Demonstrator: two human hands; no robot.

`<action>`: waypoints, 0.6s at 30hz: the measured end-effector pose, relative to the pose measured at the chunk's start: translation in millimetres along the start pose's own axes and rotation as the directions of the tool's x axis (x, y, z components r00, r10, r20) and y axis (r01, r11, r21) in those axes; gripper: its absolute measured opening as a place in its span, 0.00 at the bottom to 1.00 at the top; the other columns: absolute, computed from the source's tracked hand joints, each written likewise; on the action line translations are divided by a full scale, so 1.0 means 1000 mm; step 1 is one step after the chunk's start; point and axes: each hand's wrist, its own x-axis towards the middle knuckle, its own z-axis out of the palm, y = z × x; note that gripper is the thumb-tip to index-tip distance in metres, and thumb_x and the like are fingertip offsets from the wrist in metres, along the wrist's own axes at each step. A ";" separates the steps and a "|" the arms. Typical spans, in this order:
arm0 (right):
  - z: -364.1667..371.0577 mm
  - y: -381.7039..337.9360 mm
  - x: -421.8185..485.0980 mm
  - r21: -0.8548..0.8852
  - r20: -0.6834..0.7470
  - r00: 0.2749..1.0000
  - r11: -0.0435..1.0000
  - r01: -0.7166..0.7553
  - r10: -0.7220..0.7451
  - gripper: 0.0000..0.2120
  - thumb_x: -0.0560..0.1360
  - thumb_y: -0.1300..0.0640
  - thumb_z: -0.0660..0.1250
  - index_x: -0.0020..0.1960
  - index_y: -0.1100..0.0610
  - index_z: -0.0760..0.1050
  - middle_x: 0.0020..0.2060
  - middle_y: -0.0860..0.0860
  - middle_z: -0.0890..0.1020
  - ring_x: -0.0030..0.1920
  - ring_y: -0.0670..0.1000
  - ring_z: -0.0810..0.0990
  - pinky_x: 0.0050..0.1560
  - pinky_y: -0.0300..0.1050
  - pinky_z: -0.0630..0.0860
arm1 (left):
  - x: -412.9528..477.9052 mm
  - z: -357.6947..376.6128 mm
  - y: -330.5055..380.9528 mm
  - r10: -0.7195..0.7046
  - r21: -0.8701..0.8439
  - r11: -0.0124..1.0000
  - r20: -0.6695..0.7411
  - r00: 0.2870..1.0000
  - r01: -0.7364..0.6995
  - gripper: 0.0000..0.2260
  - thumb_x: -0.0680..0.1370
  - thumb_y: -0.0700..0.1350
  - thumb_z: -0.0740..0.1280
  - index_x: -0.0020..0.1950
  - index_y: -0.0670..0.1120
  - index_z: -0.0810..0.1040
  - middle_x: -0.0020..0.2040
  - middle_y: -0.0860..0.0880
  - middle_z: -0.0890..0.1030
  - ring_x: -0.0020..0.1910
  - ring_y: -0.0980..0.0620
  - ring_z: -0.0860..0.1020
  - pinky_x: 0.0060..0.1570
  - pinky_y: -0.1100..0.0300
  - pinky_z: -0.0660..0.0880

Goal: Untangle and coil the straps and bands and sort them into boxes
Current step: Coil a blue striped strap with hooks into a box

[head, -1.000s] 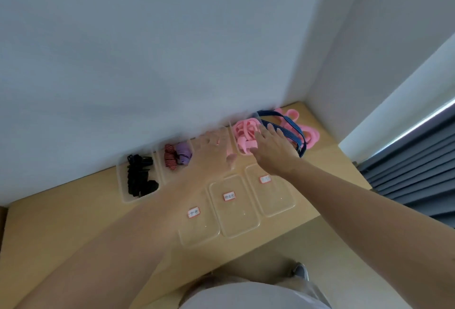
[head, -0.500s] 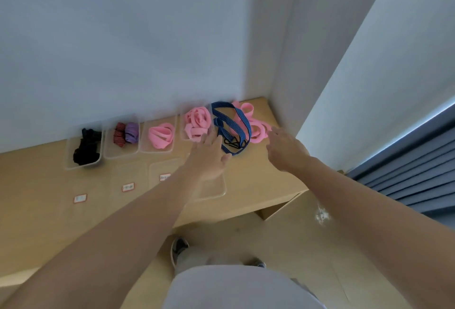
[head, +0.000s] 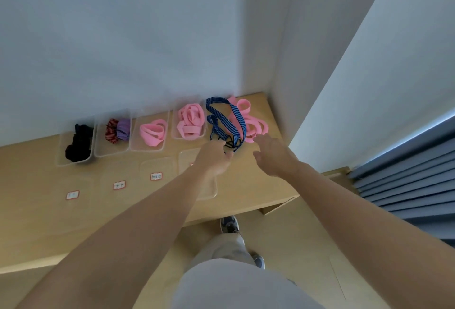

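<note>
Wooden table [head: 258,183] in a white-walled corner: both hands have left the boxes [head: 147,149] for the back right corner, left hand [head: 214,158] curled at the blue strap's [head: 218,101] near end, grip unclear, right hand [head: 270,153] slack beside loose pink bands [head: 256,124], so untangling looks next.

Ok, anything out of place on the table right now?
Yes. Just right of the last clear box, a blue striped strap lies tangled over a heap of loose pink bands on the bare table. They are the only straps and bands outside a box, and they are neither coiled nor separated.
</note>
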 end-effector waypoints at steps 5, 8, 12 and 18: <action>0.001 -0.002 0.022 0.027 0.036 0.999 1.000 -0.015 0.014 0.19 0.82 0.54 0.61 0.72 0.56 0.70 0.66 0.55 0.77 0.64 0.59 0.76 0.61 0.51 0.73 | 0.031 0.007 0.013 -0.075 -0.130 0.989 -0.031 0.997 0.070 0.13 0.80 0.45 0.65 0.37 0.44 0.73 0.38 0.49 0.77 0.49 0.41 0.79 0.42 0.53 0.69; 0.000 -0.010 0.042 0.019 0.051 0.999 1.000 -0.009 0.008 0.15 0.81 0.55 0.61 0.67 0.54 0.72 0.60 0.53 0.80 0.57 0.58 0.79 0.53 0.50 0.76 | 0.045 0.005 0.018 -0.086 -0.176 0.981 -0.018 0.996 0.081 0.15 0.80 0.44 0.66 0.33 0.44 0.71 0.34 0.49 0.75 0.40 0.45 0.74 0.39 0.53 0.68; 0.000 -0.026 0.071 0.090 0.065 0.998 0.996 -0.029 0.024 0.10 0.82 0.57 0.61 0.60 0.56 0.76 0.52 0.53 0.80 0.47 0.55 0.77 0.42 0.48 0.74 | 0.065 0.005 0.017 -0.132 -0.270 0.954 0.006 0.991 0.128 0.20 0.78 0.40 0.67 0.27 0.47 0.66 0.27 0.51 0.70 0.30 0.49 0.69 0.30 0.56 0.60; -0.001 -0.030 0.093 0.404 0.014 0.994 0.909 -0.102 0.105 0.16 0.79 0.63 0.64 0.65 0.57 0.77 0.55 0.54 0.81 0.53 0.55 0.81 0.55 0.51 0.79 | 0.074 -0.008 0.012 -0.152 -0.483 0.867 -0.022 0.988 0.123 0.17 0.80 0.39 0.64 0.32 0.49 0.71 0.32 0.52 0.74 0.34 0.51 0.72 0.33 0.60 0.66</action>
